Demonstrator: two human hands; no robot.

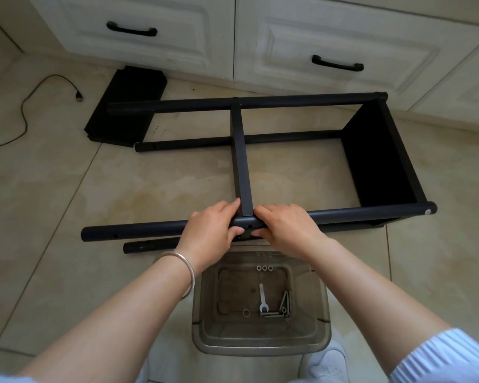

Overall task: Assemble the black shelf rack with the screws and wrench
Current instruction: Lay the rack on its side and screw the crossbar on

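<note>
Head view: black shelf rack [260, 150] seen lying on side on tiled floor [67, 189], near cabinet drawers [329, 42]. Near tube [150, 226] gripped by left hand [213, 230] and right hand [285, 228] at crossbar [242, 161] joint. Screws [285, 302] and wrench [262, 297] left in clear bin [260, 341] below hands.

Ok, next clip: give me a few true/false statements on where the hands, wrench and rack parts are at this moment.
1. Both hands grip the near pole where the middle shelf meets it. True: left hand, right hand.
2. The wrench is in the right hand. False: it lies in the clear bin.
3. Screws lie in that bin. True.
4. A bracelet is on the right wrist. False: left wrist.
5. A loose shelf panel lies by the cabinet. True.
</note>
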